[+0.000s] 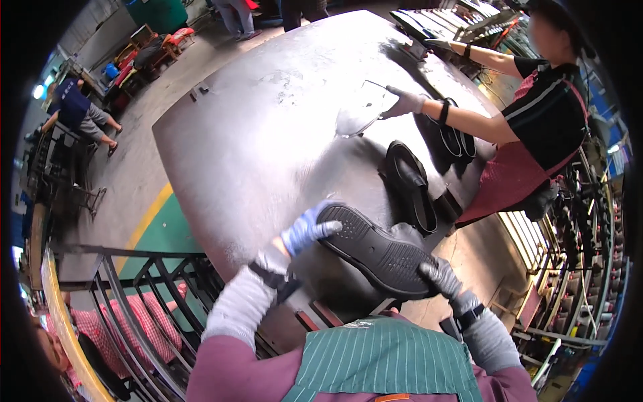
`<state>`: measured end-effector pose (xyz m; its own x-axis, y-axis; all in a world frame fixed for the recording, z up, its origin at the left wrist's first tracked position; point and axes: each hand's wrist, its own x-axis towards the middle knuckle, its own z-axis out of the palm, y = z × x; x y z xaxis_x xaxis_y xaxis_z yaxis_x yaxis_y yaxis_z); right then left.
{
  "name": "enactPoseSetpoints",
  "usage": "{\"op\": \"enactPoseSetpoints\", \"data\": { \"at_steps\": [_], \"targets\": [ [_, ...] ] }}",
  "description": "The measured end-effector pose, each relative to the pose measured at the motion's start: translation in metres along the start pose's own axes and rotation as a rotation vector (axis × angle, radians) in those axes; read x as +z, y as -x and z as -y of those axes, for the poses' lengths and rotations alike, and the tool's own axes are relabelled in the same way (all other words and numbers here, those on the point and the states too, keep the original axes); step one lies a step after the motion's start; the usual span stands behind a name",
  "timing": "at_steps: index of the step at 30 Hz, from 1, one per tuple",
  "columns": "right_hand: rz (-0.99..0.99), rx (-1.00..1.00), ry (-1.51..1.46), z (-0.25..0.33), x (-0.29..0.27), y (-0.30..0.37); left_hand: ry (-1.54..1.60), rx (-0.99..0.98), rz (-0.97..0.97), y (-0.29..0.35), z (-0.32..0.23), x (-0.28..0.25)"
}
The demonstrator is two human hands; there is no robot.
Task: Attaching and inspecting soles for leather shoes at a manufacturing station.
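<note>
A black shoe (372,248) is held up between my two hands, its patterned sole turned toward me. My left hand (309,230), in a blue and white glove, grips one end with the thumb across the sole. The other end is pinched by my right hand (442,278), in a dark grey glove. Just beyond, black slip-on shoes (410,186) rest on the metal-topped table (248,154). Across on the right, a co-worker's gloved hand (405,104) is by a thin bent rod and a pale object I cannot make out.
More black shoes (450,137) sit on the table near the co-worker (546,107) at right. A black metal rack (127,281) stands to my left, with a person in checked cloth behind it. Shelving (583,288) full of small items lines the right.
</note>
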<state>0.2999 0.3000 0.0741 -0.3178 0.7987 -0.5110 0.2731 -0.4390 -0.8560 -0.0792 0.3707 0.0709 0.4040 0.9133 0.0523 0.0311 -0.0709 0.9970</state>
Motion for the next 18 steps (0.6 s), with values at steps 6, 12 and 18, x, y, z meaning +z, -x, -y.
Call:
{"op": "enactPoseSetpoints", "data": {
  "at_steps": [6, 12, 18],
  "targets": [
    [0.377, 0.066, -0.06, 0.055, 0.036, -0.058, 0.305, -0.056, -0.845, 0.117, 0.003, 0.041],
    [0.903, 0.113, -0.035, 0.024, 0.157, -0.016, 0.249, -0.195, -1.194, 0.203, -0.006, -0.011],
    [1.089, -0.015, -0.003, -0.008, 0.184, 0.044, -0.009, -0.473, -1.014, 0.215, -0.039, 0.012]
  ]
}}
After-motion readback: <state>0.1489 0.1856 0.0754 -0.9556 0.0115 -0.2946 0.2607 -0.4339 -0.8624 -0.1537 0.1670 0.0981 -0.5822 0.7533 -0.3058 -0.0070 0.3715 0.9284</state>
